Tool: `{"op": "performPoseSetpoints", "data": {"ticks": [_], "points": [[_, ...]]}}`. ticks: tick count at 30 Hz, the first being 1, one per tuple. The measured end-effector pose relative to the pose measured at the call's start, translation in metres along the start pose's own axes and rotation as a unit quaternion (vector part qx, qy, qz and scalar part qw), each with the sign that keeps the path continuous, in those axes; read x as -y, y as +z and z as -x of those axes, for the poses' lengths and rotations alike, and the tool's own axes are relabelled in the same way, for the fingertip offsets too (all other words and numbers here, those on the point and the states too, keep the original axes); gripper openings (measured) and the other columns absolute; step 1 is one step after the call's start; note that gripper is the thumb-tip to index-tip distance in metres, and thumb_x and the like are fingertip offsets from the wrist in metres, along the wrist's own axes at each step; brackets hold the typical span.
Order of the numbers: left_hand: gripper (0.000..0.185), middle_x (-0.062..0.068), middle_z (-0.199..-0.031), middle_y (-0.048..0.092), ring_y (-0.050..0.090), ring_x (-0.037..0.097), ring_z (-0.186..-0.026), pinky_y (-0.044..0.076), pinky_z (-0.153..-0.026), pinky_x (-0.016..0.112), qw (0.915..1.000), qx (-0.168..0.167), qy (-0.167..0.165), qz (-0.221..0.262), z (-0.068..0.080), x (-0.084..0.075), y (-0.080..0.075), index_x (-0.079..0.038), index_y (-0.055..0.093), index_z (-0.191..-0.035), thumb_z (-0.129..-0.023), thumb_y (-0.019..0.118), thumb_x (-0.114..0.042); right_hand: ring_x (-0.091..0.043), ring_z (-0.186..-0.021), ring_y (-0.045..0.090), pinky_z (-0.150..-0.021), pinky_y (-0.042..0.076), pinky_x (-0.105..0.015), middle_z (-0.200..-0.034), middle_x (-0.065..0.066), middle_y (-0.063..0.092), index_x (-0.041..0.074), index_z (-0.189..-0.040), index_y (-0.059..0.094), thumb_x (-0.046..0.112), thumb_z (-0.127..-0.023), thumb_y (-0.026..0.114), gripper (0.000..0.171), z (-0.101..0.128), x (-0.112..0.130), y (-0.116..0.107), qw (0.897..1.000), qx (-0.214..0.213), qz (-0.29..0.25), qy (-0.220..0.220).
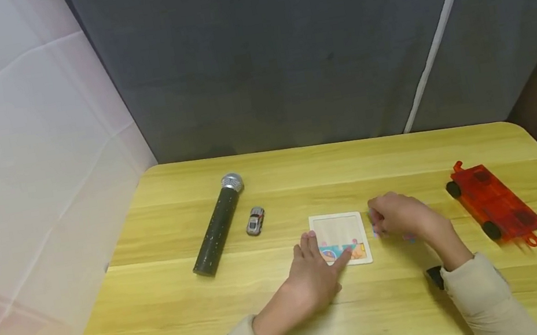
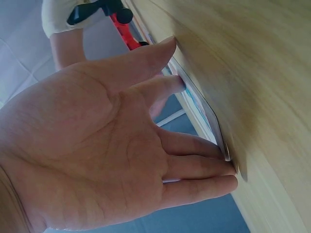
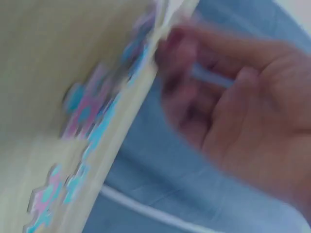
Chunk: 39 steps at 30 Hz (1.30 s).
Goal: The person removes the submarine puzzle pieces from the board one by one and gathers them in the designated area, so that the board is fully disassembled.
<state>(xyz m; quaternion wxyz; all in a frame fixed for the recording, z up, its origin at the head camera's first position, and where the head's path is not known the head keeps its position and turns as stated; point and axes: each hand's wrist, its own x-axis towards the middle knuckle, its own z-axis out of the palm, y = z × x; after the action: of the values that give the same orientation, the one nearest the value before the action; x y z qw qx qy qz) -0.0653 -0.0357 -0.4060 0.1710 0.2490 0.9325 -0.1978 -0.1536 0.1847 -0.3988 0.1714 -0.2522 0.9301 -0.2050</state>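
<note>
Head view: puzzle board (image 1: 339, 230) lies flat mid-bench (image 1: 404, 157), L hand (image 1: 317, 274) w/ straight fingers pressing its near-left edge, R hand (image 1: 400, 217) fingers curled beside the right edge, grip contents can't tell (blur).

I log: worktop (image 1: 166, 318), matt wood grain; puzzle board (image 1: 339, 229), pale matt card; at three o'clock, cart (image 1: 495, 202), glossy translucent red plastic.

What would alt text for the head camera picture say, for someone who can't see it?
Two hands work at a small puzzle board on a wooden table: the left hand rests flat on its near edge, the right hand pinches a puzzle piece beside it. A microphone and toy car lie left, a red cart right.
</note>
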Motion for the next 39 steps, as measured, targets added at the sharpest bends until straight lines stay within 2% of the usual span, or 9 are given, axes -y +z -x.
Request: {"op": "performPoseSetpoints", "data": {"ticks": [2, 5, 9, 14, 19, 24, 28, 33, 39], "points": [[0.073, 0.03, -0.171, 0.039, 0.037, 0.042, -0.162, 0.042, -0.128, 0.046, 1.0, 0.002, 0.001, 0.002, -0.002, 0.0, 0.001, -0.05, 0.017, -0.174, -0.111, 0.052, -0.061, -0.011, -0.073, 0.053, -0.065, 0.048, -0.027, -0.086, -0.001, 0.061, 0.008, -0.096, 0.066, 0.011, -0.099, 0.082, 0.017, 0.003, 0.008, 0.007, 0.998, -0.013, 0.011, -0.057], [0.072, 0.03, -0.171, 0.038, 0.037, 0.042, -0.162, 0.043, -0.128, 0.047, 0.9999, 0.002, 0.004, 0.012, -0.007, 0.002, 0.004, -0.051, 0.016, -0.174, -0.112, 0.051, -0.058, -0.008, -0.073, 0.051, -0.062, 0.047, -0.024, -0.093, -0.001, 0.056, 0.008, -0.102, 0.064, 0.015, -0.094, 0.086, 0.025, 0.006, 0.019, 0.022, 0.993, -0.042, 0.03, -0.107], [0.07, 0.032, -0.174, 0.032, 0.033, 0.043, -0.164, 0.043, -0.128, 0.047, 0.9985, 0.009, 0.018, 0.051, -0.007, 0.011, 0.003, -0.046, 0.018, -0.176, -0.114, 0.049, -0.056, -0.01, -0.068, 0.048, -0.056, 0.044, -0.022, -0.095, -0.002, 0.05, 0.01, -0.098, 0.059, 0.011, -0.093, 0.087, 0.029, 0.006, 0.027, 0.034, 0.994, -0.058, 0.039, -0.089], [0.07, 0.025, -0.18, 0.021, 0.023, 0.039, -0.169, 0.038, -0.131, 0.05, 0.9925, 0.004, 0.034, 0.118, 0.009, 0.023, -0.005, -0.032, 0.03, -0.175, -0.113, 0.054, -0.053, -0.014, -0.072, 0.049, -0.06, 0.045, -0.025, -0.097, -0.004, 0.051, 0.01, -0.099, 0.058, 0.01, -0.094, 0.085, 0.028, 0.003, 0.03, 0.035, 0.997, -0.05, 0.017, -0.062], [0.075, 0.014, -0.183, 0.02, 0.021, 0.031, -0.17, 0.039, -0.13, 0.053, 0.992, -0.009, 0.059, 0.111, 0.018, 0.022, -0.001, -0.026, 0.031, -0.175, -0.111, 0.059, -0.052, -0.013, -0.075, 0.051, -0.062, 0.046, -0.025, -0.093, -0.001, 0.055, 0.012, -0.097, 0.059, 0.005, -0.094, 0.085, 0.027, 0.002, 0.028, 0.031, 0.997, -0.044, 0.011, -0.057], [0.073, 0.013, -0.183, 0.023, 0.023, 0.029, -0.17, 0.038, -0.13, 0.052, 0.9938, -0.007, 0.052, 0.098, 0.017, 0.019, 0.001, -0.027, 0.032, -0.175, -0.111, 0.059, -0.051, -0.006, -0.066, 0.058, -0.065, 0.05, -0.025, -0.08, 0.003, 0.063, 0.01, -0.093, 0.061, -0.009, -0.093, 0.079, 0.027, 0.001, 0.024, 0.027, 0.996, -0.041, -0.026, -0.073], [0.073, 0.012, -0.183, 0.023, 0.023, 0.029, -0.17, 0.038, -0.131, 0.051, 0.9946, -0.007, 0.049, 0.092, 0.018, 0.017, 0.0, -0.028, 0.032, -0.175, -0.111, 0.059, -0.051, -0.003, -0.056, 0.062, -0.068, 0.052, -0.024, -0.074, 0.004, 0.065, 0.009, -0.093, 0.061, -0.012, -0.095, 0.075, 0.025, 0.0, 0.021, 0.025, 0.995, -0.022, -0.058, -0.084], [0.073, 0.012, -0.183, 0.023, 0.023, 0.029, -0.17, 0.038, -0.131, 0.05, 0.9952, -0.006, 0.048, 0.085, 0.018, 0.016, 0.001, -0.029, 0.032, -0.175, -0.111, 0.059, -0.051, -0.011, -0.062, 0.067, -0.065, 0.057, -0.027, -0.077, 0.0, 0.069, 0.006, -0.097, 0.062, -0.009, -0.099, 0.071, 0.018, 0.006, 0.013, 0.011, 0.985, -0.003, -0.14, -0.102], [0.073, 0.012, -0.182, 0.025, 0.025, 0.029, -0.169, 0.04, -0.13, 0.05, 0.9945, -0.01, 0.051, 0.091, 0.019, 0.016, 0.004, -0.028, 0.033, -0.175, -0.111, 0.06, -0.05, -0.023, -0.066, 0.066, -0.056, 0.054, -0.031, -0.082, -0.004, 0.068, 0.001, -0.101, 0.062, -0.006, -0.103, 0.069, 0.01, 0.02, -0.011, -0.013, 0.976, 0.039, -0.206, -0.062]]}}
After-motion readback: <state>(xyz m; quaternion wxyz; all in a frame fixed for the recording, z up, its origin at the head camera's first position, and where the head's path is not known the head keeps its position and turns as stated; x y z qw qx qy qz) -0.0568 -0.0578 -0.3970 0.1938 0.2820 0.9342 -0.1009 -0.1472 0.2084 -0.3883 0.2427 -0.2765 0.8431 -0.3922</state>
